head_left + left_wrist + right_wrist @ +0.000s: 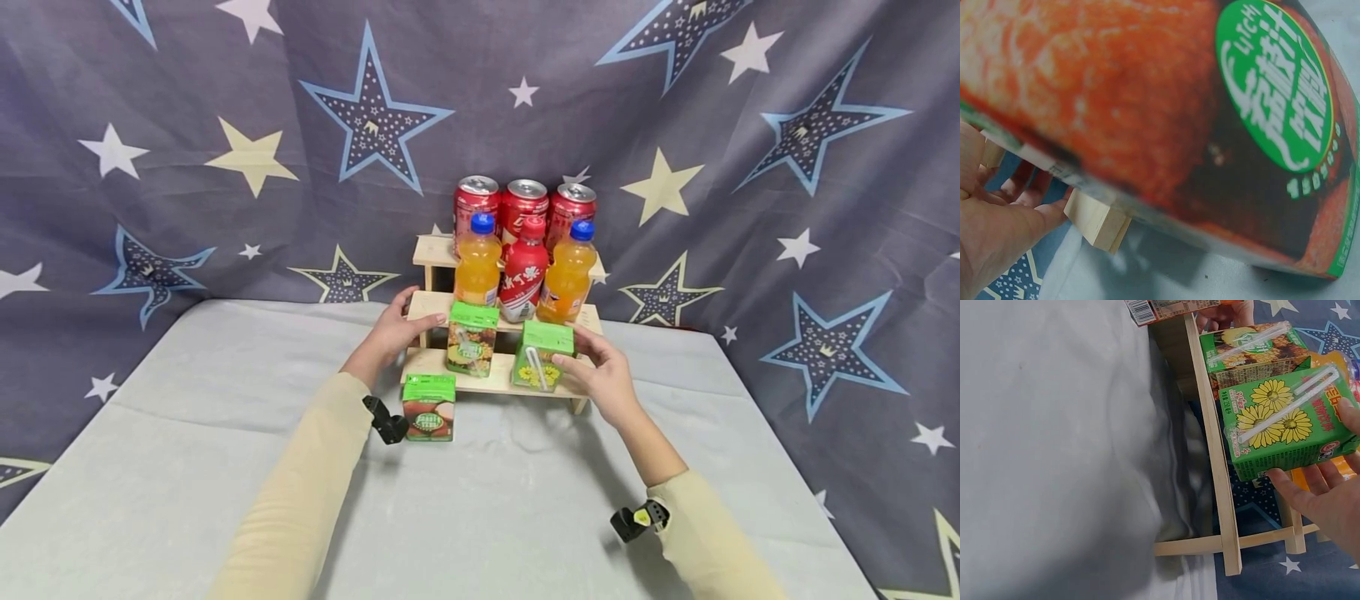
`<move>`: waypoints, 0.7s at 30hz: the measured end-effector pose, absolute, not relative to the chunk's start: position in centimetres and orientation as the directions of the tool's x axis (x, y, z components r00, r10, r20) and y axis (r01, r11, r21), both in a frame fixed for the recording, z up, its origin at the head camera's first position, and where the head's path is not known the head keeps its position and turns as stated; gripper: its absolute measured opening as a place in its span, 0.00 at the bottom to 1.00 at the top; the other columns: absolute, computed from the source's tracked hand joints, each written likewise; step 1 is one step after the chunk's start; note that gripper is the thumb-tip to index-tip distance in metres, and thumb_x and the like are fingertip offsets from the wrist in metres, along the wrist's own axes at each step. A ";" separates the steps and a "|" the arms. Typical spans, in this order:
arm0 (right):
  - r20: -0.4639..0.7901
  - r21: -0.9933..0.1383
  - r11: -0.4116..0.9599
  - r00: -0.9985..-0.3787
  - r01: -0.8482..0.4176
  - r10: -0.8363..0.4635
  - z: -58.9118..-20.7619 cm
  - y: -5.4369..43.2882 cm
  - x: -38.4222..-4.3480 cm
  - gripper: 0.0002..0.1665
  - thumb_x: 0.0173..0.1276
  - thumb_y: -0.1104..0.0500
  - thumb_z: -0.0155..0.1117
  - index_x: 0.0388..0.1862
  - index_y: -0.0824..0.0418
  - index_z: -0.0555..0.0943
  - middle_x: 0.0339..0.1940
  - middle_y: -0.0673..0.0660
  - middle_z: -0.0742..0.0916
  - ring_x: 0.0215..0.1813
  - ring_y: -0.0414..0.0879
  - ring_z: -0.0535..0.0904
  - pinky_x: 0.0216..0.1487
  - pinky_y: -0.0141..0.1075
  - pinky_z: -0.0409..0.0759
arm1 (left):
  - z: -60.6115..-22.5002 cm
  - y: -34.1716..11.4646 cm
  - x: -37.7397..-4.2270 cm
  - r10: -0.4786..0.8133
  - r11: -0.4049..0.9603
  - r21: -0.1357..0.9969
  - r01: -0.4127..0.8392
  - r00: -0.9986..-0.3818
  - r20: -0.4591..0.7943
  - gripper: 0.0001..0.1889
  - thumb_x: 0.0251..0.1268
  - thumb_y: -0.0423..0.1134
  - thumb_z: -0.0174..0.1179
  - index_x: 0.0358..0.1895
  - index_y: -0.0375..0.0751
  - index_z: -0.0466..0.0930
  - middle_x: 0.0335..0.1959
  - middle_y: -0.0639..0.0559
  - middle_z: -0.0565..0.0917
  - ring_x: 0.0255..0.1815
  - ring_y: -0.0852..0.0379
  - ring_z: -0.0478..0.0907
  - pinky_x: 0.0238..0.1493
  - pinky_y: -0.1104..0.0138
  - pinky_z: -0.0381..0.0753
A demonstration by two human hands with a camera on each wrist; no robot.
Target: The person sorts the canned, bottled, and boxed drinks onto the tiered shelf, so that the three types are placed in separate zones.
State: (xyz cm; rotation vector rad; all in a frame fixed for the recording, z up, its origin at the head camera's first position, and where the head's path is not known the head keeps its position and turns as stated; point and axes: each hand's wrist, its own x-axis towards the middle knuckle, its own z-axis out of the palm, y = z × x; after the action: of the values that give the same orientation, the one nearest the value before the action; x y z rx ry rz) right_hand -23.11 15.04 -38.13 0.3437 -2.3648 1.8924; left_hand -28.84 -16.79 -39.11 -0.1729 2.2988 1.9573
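Observation:
My right hand [603, 379] holds a green juice box [542, 358] with yellow flowers and a straw, thumb on its front and fingers around its right side. The box is at the lowest step of a wooden stand [480, 382]; in the right wrist view it [1291, 419] looks tilted. My left hand [393, 329] grips the left end of the stand's middle step, thumb pointing toward a pineapple juice box [471, 342] on the lowest step. A litchi juice box [429, 410] stands on the table in front, filling much of the left wrist view.
On the middle step stand two orange drink bottles [477, 262] with blue caps and a red bottle [522, 275] between them. Three red cans [525, 204] stand on the top step. A pale cloth covers the table [495, 517], and a star-patterned curtain [480, 108] hangs behind.

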 end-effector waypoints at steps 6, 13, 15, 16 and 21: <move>0.222 -0.945 0.222 -0.970 -0.239 -0.101 -37.9 14.6 -23.7 0.33 0.57 0.60 0.70 0.63 0.59 0.73 0.55 0.63 0.81 0.48 0.34 0.77 0.57 0.28 0.72 | -39.1 -16.9 -28.8 -0.014 0.164 0.971 -0.171 -0.985 -0.171 0.47 0.59 0.43 0.64 0.75 0.53 0.41 0.71 0.40 0.58 0.61 0.40 0.69 0.56 0.51 0.77; 0.219 -0.953 0.194 -0.972 -0.232 -0.089 -38.0 14.0 -24.2 0.32 0.57 0.61 0.70 0.62 0.59 0.74 0.51 0.66 0.83 0.46 0.35 0.78 0.60 0.36 0.71 | -37.0 -16.4 -27.1 0.003 0.168 0.969 -0.183 -0.983 -0.186 0.45 0.62 0.40 0.61 0.75 0.49 0.40 0.71 0.38 0.56 0.64 0.39 0.67 0.62 0.50 0.72; 0.213 -0.954 0.199 -0.973 -0.226 -0.086 -38.0 13.9 -24.4 0.32 0.57 0.60 0.70 0.62 0.59 0.74 0.51 0.65 0.82 0.46 0.35 0.78 0.58 0.33 0.72 | -36.2 -16.2 -26.5 0.010 0.167 0.968 -0.187 -0.981 -0.192 0.44 0.62 0.39 0.60 0.75 0.47 0.40 0.72 0.37 0.56 0.65 0.38 0.66 0.63 0.50 0.71; 0.208 -0.955 0.200 -0.974 -0.221 -0.085 -38.0 13.8 -24.4 0.32 0.57 0.60 0.70 0.62 0.59 0.74 0.51 0.66 0.82 0.46 0.35 0.77 0.58 0.33 0.72 | -36.3 -16.2 -26.6 0.010 0.167 0.968 -0.189 -0.981 -0.193 0.44 0.62 0.39 0.61 0.75 0.47 0.40 0.71 0.37 0.56 0.65 0.38 0.66 0.63 0.50 0.71; 0.179 -0.958 0.211 -0.981 -0.192 -0.079 -38.0 13.5 -24.7 0.33 0.57 0.60 0.70 0.63 0.58 0.73 0.55 0.63 0.81 0.49 0.36 0.76 0.55 0.26 0.73 | -37.1 -16.5 -27.5 0.009 0.165 0.966 -0.196 -0.980 -0.201 0.46 0.61 0.40 0.62 0.75 0.50 0.39 0.71 0.37 0.56 0.64 0.38 0.67 0.61 0.49 0.73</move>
State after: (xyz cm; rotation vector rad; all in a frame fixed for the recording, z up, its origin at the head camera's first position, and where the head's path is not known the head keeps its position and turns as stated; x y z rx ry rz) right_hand -24.75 13.51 -37.97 0.2672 -2.3722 1.8997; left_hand -27.48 -16.48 -37.14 -0.1850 2.2711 1.9236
